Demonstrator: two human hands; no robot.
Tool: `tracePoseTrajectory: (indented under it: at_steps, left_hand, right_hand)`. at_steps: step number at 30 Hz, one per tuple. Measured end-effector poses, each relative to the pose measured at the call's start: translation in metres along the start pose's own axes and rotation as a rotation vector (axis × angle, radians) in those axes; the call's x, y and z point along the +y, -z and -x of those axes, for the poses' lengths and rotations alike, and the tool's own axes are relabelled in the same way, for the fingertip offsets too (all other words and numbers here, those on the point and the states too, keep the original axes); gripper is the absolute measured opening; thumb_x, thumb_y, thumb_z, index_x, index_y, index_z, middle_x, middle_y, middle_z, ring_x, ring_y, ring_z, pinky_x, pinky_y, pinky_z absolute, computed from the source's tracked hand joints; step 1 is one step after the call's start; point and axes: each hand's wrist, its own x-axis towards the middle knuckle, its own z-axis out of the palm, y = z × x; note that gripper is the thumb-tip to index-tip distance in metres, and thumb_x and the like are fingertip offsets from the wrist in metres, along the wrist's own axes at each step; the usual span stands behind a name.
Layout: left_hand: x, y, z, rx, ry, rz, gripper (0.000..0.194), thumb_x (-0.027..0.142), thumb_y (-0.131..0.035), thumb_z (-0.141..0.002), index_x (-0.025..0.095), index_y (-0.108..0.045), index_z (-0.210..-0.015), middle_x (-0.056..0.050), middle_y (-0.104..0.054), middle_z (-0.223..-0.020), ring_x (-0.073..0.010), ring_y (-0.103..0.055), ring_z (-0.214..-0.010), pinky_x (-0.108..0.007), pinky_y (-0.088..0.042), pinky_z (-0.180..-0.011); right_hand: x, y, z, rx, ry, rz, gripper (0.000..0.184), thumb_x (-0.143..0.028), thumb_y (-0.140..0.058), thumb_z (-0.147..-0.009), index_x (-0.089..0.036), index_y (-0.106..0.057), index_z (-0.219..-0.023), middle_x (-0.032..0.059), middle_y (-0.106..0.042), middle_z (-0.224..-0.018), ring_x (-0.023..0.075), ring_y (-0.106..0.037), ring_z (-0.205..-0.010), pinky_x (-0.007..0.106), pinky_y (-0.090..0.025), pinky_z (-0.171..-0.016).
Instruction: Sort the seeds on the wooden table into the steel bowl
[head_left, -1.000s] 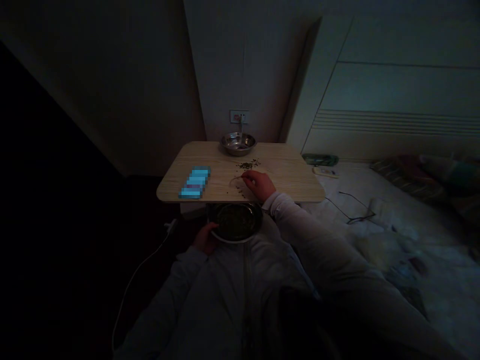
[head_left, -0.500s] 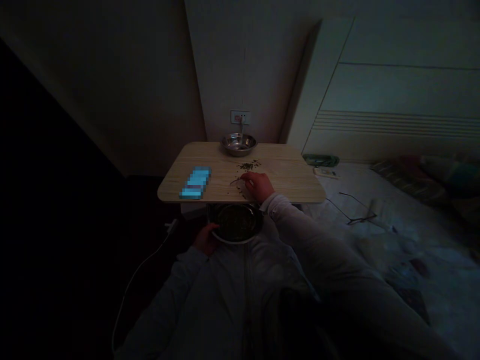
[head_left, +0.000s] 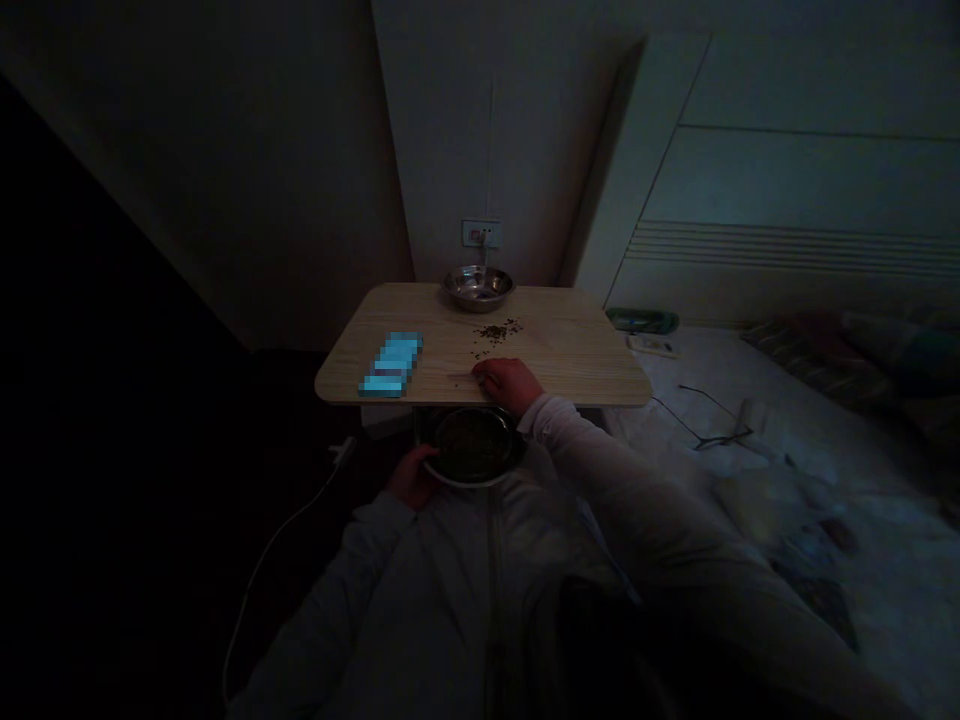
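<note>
My right hand [head_left: 508, 384] rests low over the front of a small wooden table [head_left: 570, 340]. Its fingers are closed on a thin pale strip [head_left: 460, 376] whose kind I cannot make out. Just beyond the fingers lies a scatter of small dark grains [head_left: 495, 332], with a few strays nearer the hand. Below the table's front edge, my left hand [head_left: 412, 478] grips the rim of a round bowl [head_left: 472, 484] on its left side. The bowl's inside is dark, and its contents are hard to tell.
A metal bowl [head_left: 478, 290] stands at the table's back, under a wall socket [head_left: 481, 234]. A lit phone [head_left: 391, 365] lies on the left. To the right, a bed holds glasses [head_left: 720, 438] and a remote control [head_left: 652, 346]. A white cable [head_left: 259, 560] hangs at the left.
My right hand has moved slightly toward the table's front edge, bringing the pale strip with it. Some stray grains near the fingers are now out of sight. My left hand stays on the bowl.
</note>
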Motion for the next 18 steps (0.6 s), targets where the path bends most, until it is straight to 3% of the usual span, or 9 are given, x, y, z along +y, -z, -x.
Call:
tracePoseTrajectory:
  at_steps: [9,18]
  left_hand:
    - [0.0,0.004,-0.004,-0.002,-0.015,-0.02,0.028,0.004,-0.051,-0.071,0.013,-0.069,-0.091,-0.008,-0.077,-0.087,-0.0248,-0.072,-0.089,-0.037,-0.058,-0.078]
    - [0.002,-0.003,0.003,0.028,-0.002,-0.01,0.036,0.002,-0.052,-0.069,0.013,-0.069,-0.098,-0.008,-0.077,-0.088,-0.0263,-0.072,-0.088,-0.038,-0.059,-0.076]
  right_hand:
    - [0.002,-0.001,0.004,-0.013,0.054,-0.093,0.032,-0.002,-0.049,-0.074,-0.015,-0.069,-0.096,0.0088,-0.072,-0.098,0.0187,-0.066,-0.092,0.031,-0.046,-0.09]
    - [0.013,-0.003,0.012,0.01,0.054,-0.166,0.024,-0.005,-0.048,-0.072,-0.016,-0.066,-0.083,0.0069,-0.07,-0.085,0.0168,-0.062,-0.08,0.028,-0.045,-0.08]
